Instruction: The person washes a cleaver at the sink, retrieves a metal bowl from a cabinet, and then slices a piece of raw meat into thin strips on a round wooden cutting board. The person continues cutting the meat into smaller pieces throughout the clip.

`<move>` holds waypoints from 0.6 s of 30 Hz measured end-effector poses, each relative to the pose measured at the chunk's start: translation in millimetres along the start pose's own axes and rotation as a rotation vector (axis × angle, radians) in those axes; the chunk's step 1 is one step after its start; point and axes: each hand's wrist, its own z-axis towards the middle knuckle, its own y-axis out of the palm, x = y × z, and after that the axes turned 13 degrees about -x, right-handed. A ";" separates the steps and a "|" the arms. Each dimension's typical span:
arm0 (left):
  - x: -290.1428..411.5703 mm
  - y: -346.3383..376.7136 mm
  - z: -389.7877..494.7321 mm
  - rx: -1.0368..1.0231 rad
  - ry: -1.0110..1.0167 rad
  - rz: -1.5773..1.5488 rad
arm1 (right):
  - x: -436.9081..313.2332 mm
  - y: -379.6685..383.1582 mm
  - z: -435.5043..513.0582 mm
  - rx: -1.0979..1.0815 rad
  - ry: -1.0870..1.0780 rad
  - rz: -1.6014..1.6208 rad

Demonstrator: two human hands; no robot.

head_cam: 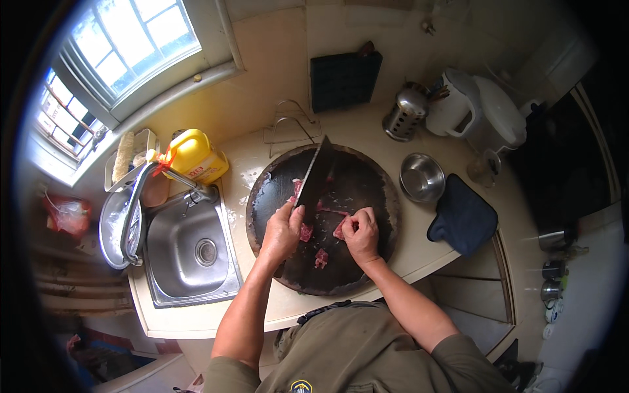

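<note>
My left hand (281, 235) grips a cleaver (318, 178) by its handle end, the dark blade reaching up and away over a round, dark chopping board (339, 280). With thumb and fingers pinched, my right hand (362, 237) holds a piece of raw red meat (339, 229) on the board. A thin strip of meat (331, 210) runs from near that piece toward the blade. One small meat chunk (321, 258) lies nearer me, and another chunk (305, 232) sits beside my left hand. More meat (298, 186) shows at the blade's left side, partly hidden.
Left of the board is a steel sink (184, 240) with a curved faucet (135, 211). A yellow jug (196, 157) stands behind it. To the right are a steel bowl (422, 178), a dark blue oven mitt (464, 216) and a perforated utensil holder (404, 115). A wire rack (292, 130) stands behind the board.
</note>
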 end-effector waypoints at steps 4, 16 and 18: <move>16.5 2.4 -23.2 0.128 0.076 0.075 | 0.0 -1.1 1.2 -0.003 -0.013 0.002; -11.9 61.5 -102.4 0.048 0.005 -0.087 | -20.3 -29.6 -13.6 -0.109 0.088 0.014; -24.3 50.0 -91.8 0.124 0.130 0.028 | -30.9 -37.8 -13.7 -0.175 0.032 -0.094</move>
